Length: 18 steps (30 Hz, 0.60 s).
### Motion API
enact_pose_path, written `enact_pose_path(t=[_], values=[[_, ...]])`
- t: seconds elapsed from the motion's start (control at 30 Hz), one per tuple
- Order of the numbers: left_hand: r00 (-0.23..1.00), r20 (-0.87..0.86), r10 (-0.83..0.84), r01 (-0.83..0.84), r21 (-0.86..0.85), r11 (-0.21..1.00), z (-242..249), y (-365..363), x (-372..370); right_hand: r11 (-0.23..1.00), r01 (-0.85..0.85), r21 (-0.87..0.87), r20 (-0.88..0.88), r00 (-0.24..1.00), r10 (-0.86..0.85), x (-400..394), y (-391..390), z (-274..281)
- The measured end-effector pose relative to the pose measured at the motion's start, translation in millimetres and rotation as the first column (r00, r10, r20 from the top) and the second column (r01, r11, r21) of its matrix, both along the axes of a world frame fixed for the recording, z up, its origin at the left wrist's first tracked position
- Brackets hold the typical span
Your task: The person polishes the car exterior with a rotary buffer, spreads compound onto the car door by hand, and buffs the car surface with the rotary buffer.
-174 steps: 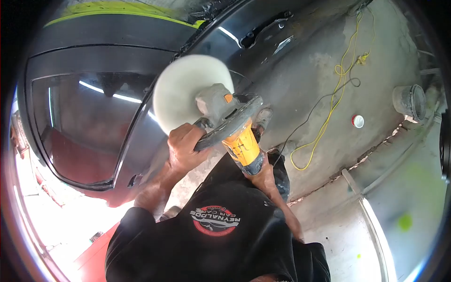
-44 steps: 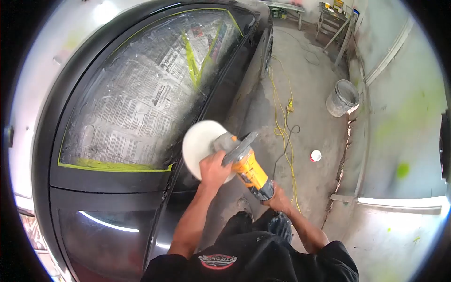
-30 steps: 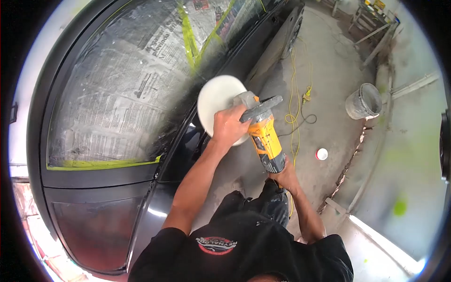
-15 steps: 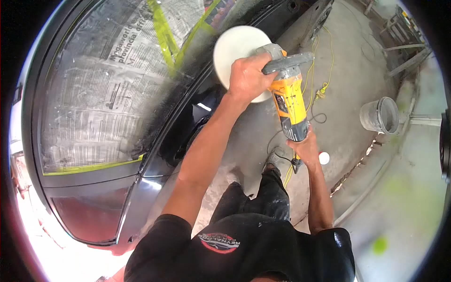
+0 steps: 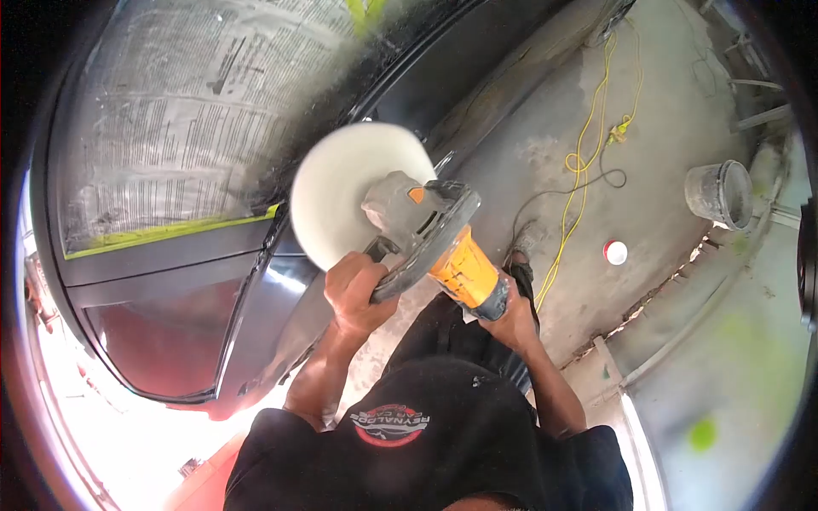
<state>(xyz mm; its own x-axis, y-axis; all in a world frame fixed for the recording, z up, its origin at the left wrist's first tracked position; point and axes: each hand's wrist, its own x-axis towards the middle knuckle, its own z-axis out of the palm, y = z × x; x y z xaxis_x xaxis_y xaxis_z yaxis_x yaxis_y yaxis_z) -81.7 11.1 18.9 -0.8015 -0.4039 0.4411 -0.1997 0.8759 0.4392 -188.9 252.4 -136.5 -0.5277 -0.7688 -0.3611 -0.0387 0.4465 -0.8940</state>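
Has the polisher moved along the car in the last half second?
Yes. The polisher has come down from the newspaper-masked window toward the bare black panel below the green tape.

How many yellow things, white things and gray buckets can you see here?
Yellow things: 2, the polisher body and the extension cord.
White things: 2, the buffing pad and the small cap on the floor.
Gray buckets: 1, the bucket.
Total: 5.

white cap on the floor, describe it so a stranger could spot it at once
Start at the black car and cross the grey concrete floor rightwards, past the yellow cord. Below-left of the dusty bucket lies the small round cap, alone: white with a red rim.
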Motion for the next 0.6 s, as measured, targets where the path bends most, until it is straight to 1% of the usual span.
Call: enact_pose_path(t=[0.1,0.13,0.2,0.3,0.33,0.4,0.5,0.53,0.6], values=[[0.995,0.096,-0.03,0.029,0.014,0.999,2,5,9,1.0,-0.002,0.021,0.064,0.998,0.001,24,3,-7],[0.996,0.083,-0.045,0.044,0.016,0.999,2,7,0,1.0,0.026,0.014,0.068,0.997,-0.027,24,5,-8],[0.996,0.053,-0.072,0.072,0.014,0.997,0,9,-31,0.997,0.08,-0.004,0.071,0.994,-0.08,19,9,-14],[0.991,0.058,-0.12,0.118,0.044,0.992,-22,4,-80,0.98,0.2,-0.017,0.065,0.978,-0.199,-8,11,-15],[0.988,0.082,-0.13,0.126,0.057,0.99,-29,3,-98,0.979,0.204,-0.014,0.135,0.97,-0.2,-21,14,-24],[0.99,0.006,-0.143,0.142,0.049,0.989,-46,-1,-141,0.979,0.205,0.019,0.029,0.978,-0.206,-45,22,-52],[0.988,-0.03,-0.151,0.152,0.047,0.987,-67,-7,-187,0.956,0.292,-0.035,-0.054,0.955,-0.293,-84,12,-51],[0.987,-0.037,-0.155,0.157,0.046,0.987,-71,-8,-199,0.956,0.292,-0.033,-0.03,0.956,-0.293,-92,9,-47],[0.988,-0.041,-0.151,0.152,0.037,0.988,-73,-10,-199,0.953,0.302,-0.022,0.015,0.953,-0.302,-102,5,-39]])
